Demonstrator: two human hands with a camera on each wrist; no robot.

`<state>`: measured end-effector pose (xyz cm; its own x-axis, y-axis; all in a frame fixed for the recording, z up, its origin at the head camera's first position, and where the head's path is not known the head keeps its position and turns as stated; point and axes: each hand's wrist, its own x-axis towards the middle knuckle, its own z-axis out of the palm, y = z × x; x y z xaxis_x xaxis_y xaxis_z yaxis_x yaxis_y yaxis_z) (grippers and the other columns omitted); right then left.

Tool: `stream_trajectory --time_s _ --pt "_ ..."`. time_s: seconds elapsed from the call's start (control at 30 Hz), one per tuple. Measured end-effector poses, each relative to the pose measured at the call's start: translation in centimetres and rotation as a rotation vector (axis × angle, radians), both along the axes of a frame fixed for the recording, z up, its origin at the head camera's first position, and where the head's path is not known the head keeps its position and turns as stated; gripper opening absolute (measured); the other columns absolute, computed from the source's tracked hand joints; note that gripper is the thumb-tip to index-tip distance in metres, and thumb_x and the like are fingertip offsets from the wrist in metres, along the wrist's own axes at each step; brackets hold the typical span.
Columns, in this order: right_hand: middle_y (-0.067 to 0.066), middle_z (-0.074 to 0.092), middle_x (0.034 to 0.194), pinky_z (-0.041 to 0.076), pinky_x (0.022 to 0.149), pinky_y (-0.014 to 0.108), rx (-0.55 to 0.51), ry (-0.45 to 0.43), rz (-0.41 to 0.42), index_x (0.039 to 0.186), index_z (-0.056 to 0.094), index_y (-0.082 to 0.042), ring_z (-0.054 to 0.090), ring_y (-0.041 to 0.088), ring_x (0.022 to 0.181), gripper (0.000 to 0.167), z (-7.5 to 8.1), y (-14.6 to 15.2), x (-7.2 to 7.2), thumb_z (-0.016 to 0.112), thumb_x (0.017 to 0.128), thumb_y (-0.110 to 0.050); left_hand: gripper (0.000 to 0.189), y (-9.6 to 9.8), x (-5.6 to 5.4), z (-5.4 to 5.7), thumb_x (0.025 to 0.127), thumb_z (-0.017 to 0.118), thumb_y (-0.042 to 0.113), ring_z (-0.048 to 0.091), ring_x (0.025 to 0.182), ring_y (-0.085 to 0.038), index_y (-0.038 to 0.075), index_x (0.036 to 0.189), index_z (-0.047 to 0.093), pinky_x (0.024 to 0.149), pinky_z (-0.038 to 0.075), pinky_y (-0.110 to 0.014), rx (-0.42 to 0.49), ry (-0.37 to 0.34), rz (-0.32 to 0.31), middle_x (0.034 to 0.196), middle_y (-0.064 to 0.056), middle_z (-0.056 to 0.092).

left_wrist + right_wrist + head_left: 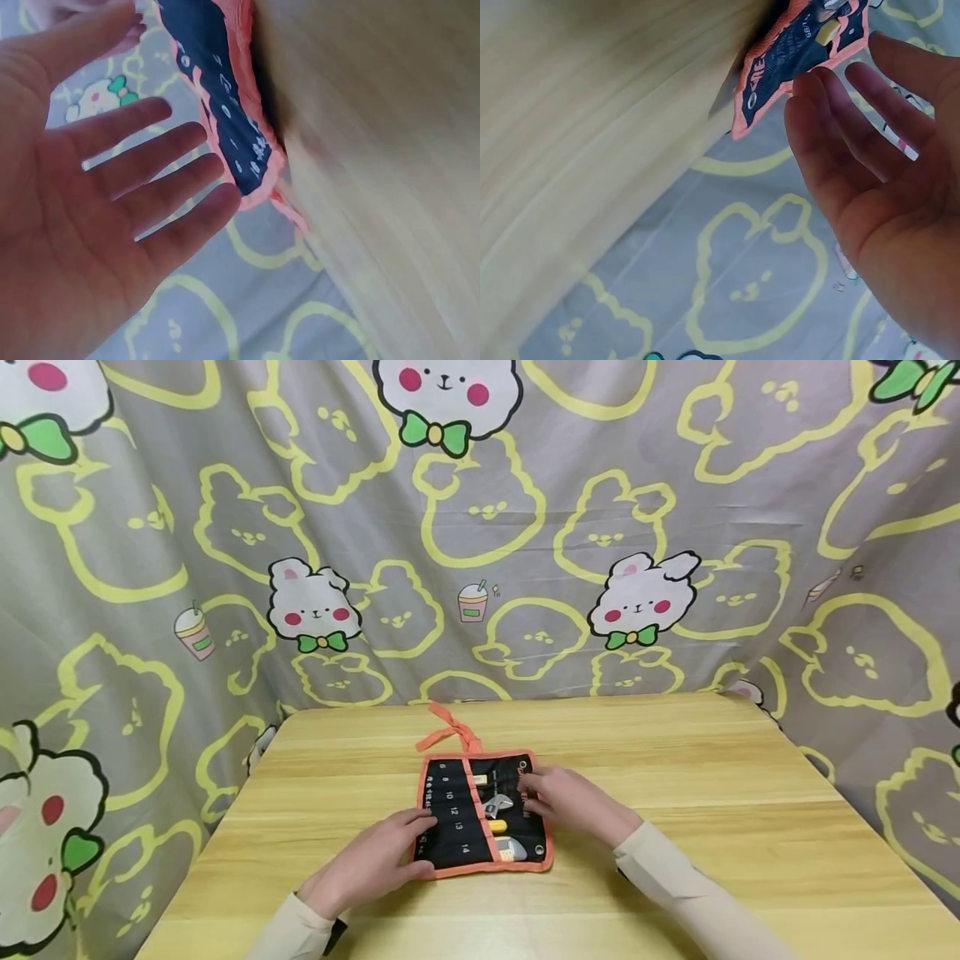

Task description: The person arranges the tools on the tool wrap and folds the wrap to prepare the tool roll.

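A black tool pouch [450, 852] with orange edging and printed numbers lies spread on the table. In its pockets sit an adjustable wrench [497, 807], a yellow-handled tool [498, 826] and a grey and yellow tool [512, 849]. My left hand [378, 860] is at the pouch's left edge, fingers extended over it; the left wrist view shows that palm [90, 202] with straight, spread fingers. On the other side, my right hand [566, 799] reaches over the pouch's right edge. Its fingers are loosely bent with nothing between them in the right wrist view, near the pouch [780, 67].
Orange tie straps [450, 727] trail from the pouch's far edge. The wooden table [675, 793] extends around it on all sides. A grey curtain [525, 527] with cartoon prints hangs behind the table and along both sides.
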<state>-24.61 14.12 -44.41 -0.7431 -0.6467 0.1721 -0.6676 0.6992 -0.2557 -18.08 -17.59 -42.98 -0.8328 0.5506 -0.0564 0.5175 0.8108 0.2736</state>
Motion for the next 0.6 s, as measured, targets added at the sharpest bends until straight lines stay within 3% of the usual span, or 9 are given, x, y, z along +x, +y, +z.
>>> stream_trajectory --time_s 0.1,0.23,0.4,0.6 --pt "0.004 0.071 0.096 0.056 0.064 0.025 0.008 0.014 0.019 0.111 0.073 -0.008 0.06 0.005 0.072 0.019 0.3 0.5 1.3 0.073 0.096 -0.02 0.052 0.1 0.6 0.2 0.092 0.077 0.037 0.065 0.118 -0.028 0.005 0.132 0.066 0.097 0.057 -0.046 -0.017 0.076 -0.044 0.131 -0.013 0.066" --pt "0.004 0.07 0.098 0.058 0.068 0.027 0.022 0.016 0.07 0.112 0.073 -0.007 0.062 0.006 0.076 0.021 0.0 0.6 3.2 0.073 0.096 -0.021 0.046 0.1 1.3 0.0 0.088 0.081 0.033 0.068 0.106 -0.022 0.005 0.123 0.07 0.089 0.06 -0.04 -0.038 0.123 -0.104 0.12 -0.009 0.07" --pt "-0.001 0.067 0.095 0.056 0.068 0.026 0.051 0.002 0.104 0.11 0.072 -0.012 0.058 0.004 0.078 0.024 -0.3 0.1 4.7 0.073 0.096 -0.031 0.045 0.4 1.6 -0.6 0.086 0.084 0.033 0.065 0.097 -0.015 0.007 0.119 0.071 0.084 0.06 -0.035 -0.032 0.123 -0.137 0.112 -0.003 0.067" --pt "-0.002 0.067 0.104 0.055 0.069 0.027 0.112 0.035 0.102 0.109 0.072 -0.016 0.055 0.006 0.083 0.028 -0.7 -0.4 5.3 0.077 0.092 -0.038 0.041 0.8 1.5 -1.0 0.083 0.086 0.03 0.057 0.089 -0.008 0.009 0.115 0.071 0.078 0.058 -0.032 -0.032 0.108 -0.136 0.102 0.003 0.062"
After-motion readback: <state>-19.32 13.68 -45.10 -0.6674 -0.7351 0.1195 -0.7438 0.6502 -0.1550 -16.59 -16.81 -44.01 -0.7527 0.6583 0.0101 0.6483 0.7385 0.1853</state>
